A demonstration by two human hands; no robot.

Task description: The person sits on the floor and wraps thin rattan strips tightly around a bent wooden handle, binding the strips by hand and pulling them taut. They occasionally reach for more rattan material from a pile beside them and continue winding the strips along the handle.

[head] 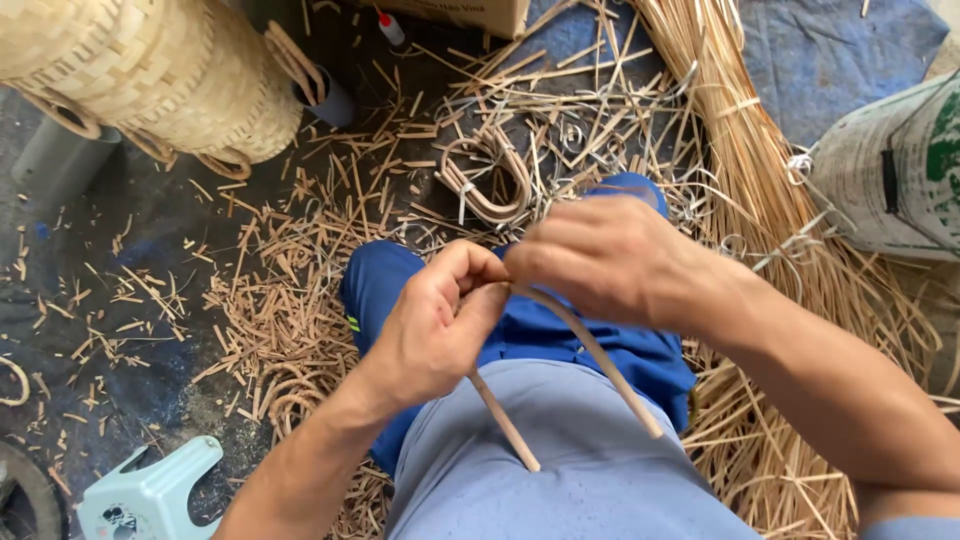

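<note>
While both hands meet over the lap near the centre of the view, the left hand (440, 320) pinches the bent top of a pale cane strip (590, 350) between thumb and curled fingers, and the right hand (600, 255) closes over the same bend from the two o'clock side, its fingers folded down so the exact grasp under them cannot be made out. The strip is doubled into a narrow loop: its two legs run down from the hands toward five and six o'clock, ending in cut tips that lie against the grey shirt (560, 450). Blue trousers (400, 280) cover the knees just beyond the hands, toward twelve o'clock. Past the knees, at about twelve o'clock, a bundle of already bent cane loops (488, 178) lies on the dark floor (150, 220) among a thick scatter of cane offcuts (290, 300) and thin curled shavings. A long sheaf of straight cane splints (740, 130) slants from one o'clock down to four o'clock, beside a blue cloth (830, 60) at the upper right. A woven white sack (890, 170) stands at three o'clock. Woven baskets (150, 70) with cane loop handles sit at ten to eleven o'clock, a small bottle with a red cap (389, 26) lies near twelve o'clock by a cardboard box (470, 12), and a pale green plastic stool (150, 495) stands at seven o'clock.
</note>
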